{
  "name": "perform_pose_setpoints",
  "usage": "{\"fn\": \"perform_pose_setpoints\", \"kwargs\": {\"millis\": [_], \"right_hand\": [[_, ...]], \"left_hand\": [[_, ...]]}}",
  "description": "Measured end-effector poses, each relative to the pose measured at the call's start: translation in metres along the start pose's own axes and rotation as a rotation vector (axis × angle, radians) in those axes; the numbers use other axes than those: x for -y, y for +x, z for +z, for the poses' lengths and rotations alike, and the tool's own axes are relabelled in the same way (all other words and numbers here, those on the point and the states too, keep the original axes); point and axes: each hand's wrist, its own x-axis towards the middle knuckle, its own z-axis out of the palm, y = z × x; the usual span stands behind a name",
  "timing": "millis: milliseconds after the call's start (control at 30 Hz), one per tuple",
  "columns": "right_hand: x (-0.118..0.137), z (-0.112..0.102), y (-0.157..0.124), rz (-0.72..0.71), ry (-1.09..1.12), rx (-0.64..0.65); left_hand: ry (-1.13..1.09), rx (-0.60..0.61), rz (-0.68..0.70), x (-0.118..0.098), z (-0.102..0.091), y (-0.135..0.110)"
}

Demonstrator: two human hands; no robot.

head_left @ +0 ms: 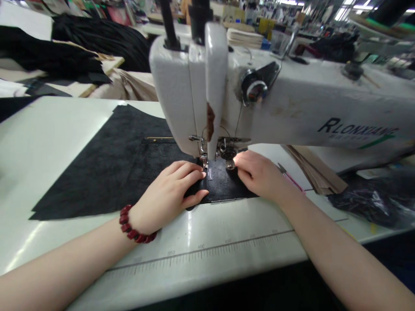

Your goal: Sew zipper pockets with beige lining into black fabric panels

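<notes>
A large piece of black fabric [110, 168] lies flat on the white sewing table [48, 142], running under the presser foot [205, 162] of a white sewing machine [285, 108]. My left hand [168, 194], with a red bead bracelet at the wrist, lies flat on the fabric just left of the needle, fingers stretched out. My right hand [259, 175] rests on the fabric right of the presser foot, fingers curled and pressed against the cloth near a small label [209, 174].
A ruler scale [201, 250] is printed along the table's front edge. Brown paper pieces [316, 172] and a pink-handled tool [292, 177] lie right of the machine, with a dark bag [372, 198] beyond. Black fabric piles [74, 47] sit behind the table.
</notes>
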Motion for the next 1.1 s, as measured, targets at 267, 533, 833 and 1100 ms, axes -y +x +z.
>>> {"fn": "perform_pose_setpoints", "kwargs": {"millis": [267,533,833,1100], "right_hand": [[0.014,0.014,0.006,-0.179,0.114,0.172],[0.017,0.012,0.007,-0.204,0.054,0.170],[0.018,0.011,0.008,-0.221,0.032,0.175],[0.016,0.013,0.006,-0.212,0.053,0.190]], "left_hand": [[0.025,-0.022,-0.026,-0.004,0.004,-0.006],[0.011,-0.044,-0.007,-0.002,0.005,-0.007],[-0.020,-0.041,-0.030,-0.002,0.003,-0.007],[-0.037,-0.020,-0.021,-0.003,0.001,-0.005]]}}
